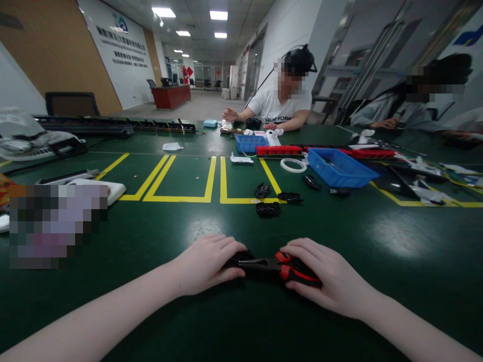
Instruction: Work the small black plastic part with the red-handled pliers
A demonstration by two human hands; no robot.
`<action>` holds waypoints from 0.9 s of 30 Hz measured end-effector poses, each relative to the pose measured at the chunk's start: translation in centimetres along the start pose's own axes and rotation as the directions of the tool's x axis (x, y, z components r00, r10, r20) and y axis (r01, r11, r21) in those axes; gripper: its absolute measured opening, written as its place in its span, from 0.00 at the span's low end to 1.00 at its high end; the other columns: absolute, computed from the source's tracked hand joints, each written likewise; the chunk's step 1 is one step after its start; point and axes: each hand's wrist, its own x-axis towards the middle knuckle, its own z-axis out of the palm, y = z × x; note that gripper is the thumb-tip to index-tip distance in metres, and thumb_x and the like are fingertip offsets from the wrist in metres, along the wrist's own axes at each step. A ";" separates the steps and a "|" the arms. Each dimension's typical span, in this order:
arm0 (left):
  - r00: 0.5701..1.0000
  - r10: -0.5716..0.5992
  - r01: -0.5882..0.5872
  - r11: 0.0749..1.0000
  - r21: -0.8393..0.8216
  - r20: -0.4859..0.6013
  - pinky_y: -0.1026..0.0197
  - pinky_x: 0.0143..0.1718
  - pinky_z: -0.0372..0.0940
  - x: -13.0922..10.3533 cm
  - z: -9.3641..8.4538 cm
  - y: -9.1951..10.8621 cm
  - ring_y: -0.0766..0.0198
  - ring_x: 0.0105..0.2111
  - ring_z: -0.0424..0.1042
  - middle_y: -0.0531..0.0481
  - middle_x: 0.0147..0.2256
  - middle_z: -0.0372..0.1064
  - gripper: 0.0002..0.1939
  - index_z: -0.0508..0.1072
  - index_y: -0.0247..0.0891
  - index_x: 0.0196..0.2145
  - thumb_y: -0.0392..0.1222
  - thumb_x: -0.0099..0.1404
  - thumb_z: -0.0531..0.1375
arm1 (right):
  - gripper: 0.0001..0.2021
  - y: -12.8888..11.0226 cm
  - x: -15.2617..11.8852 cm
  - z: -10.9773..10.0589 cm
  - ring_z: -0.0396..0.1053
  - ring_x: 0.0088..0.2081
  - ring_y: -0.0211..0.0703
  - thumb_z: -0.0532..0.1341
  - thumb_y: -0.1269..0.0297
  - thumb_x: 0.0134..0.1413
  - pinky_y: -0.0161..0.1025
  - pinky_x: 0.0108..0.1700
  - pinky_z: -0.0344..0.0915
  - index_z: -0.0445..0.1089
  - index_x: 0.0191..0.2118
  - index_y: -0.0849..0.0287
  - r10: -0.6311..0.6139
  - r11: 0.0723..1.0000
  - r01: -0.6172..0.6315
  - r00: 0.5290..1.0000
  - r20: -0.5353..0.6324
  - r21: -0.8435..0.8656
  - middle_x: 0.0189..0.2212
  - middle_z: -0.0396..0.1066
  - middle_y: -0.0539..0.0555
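Pliers [264,264] are held between the two hands, over the near part of the green surface [241,327]; whether they touch it I cannot tell. Well to their left lies a white object [117,190], partly blurred. Directly left of the pliers, the left hand [207,264] is closed, thumb opposite fingers, on a dark piece [233,261] mostly hidden by it. Beyond the pliers — three black parts [268,209] in a cluster, then, farther right, a white ring [283,165] and a blue basket [345,177]. On the pliers' right, the right hand [328,276] curls round the red-and-black handles. The nose points left, toward the dark piece; the long axis runs nearly sideways.
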 end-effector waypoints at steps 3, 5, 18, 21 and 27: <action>1.000 -0.001 0.001 1.000 -0.009 0.003 0.53 0.47 0.68 0.0 -0.1 0.0 0.55 0.45 0.74 0.46 0.47 0.73 0.16 0.66 0.40 0.54 0.48 0.72 0.58 | 0.21 0.0 0.1 -0.2 0.74 0.46 0.49 0.63 0.55 0.56 0.45 0.44 0.74 0.67 0.54 0.55 -0.003 1.000 0.003 1.000 0.003 -0.024 0.47 0.75 0.59; 1.000 -0.007 0.007 1.000 -0.014 0.003 0.52 0.47 0.68 0.0 -0.1 -0.1 0.55 0.46 0.74 0.47 0.48 0.73 0.16 0.66 0.41 0.54 0.48 0.72 0.58 | 0.21 -0.1 0.1 -0.4 0.74 0.46 0.49 0.64 0.56 0.56 0.45 0.44 0.74 0.67 0.54 0.56 -0.003 0.999 0.004 1.000 0.011 -0.037 0.47 0.75 0.59; 1.000 0.010 -0.010 1.000 -0.013 0.001 0.52 0.46 0.68 0.0 0.0 -0.3 0.54 0.45 0.74 0.45 0.47 0.73 0.15 0.66 0.40 0.53 0.49 0.73 0.57 | 0.23 0.5 -0.3 0.1 0.73 0.47 0.51 0.62 0.55 0.58 0.46 0.45 0.73 0.65 0.57 0.54 0.016 1.000 -0.016 0.998 -0.064 -0.008 0.49 0.72 0.60; 1.000 -0.001 0.001 1.000 -0.027 -0.001 0.52 0.46 0.67 -0.1 -0.1 -0.2 0.55 0.45 0.74 0.46 0.47 0.74 0.15 0.67 0.40 0.53 0.49 0.73 0.56 | 0.23 0.6 -0.3 0.2 0.72 0.48 0.51 0.62 0.55 0.58 0.47 0.45 0.73 0.64 0.58 0.54 0.015 1.000 -0.015 0.998 -0.064 -0.008 0.50 0.72 0.61; 1.000 -0.020 0.021 0.997 -0.075 0.015 0.54 0.45 0.67 0.0 -0.2 -0.3 0.56 0.45 0.74 0.47 0.46 0.74 0.12 0.69 0.40 0.49 0.48 0.74 0.55 | 0.24 0.5 -0.3 0.3 0.72 0.48 0.50 0.62 0.55 0.59 0.46 0.45 0.73 0.62 0.59 0.53 -0.001 1.000 0.000 0.998 -0.067 -0.017 0.50 0.71 0.60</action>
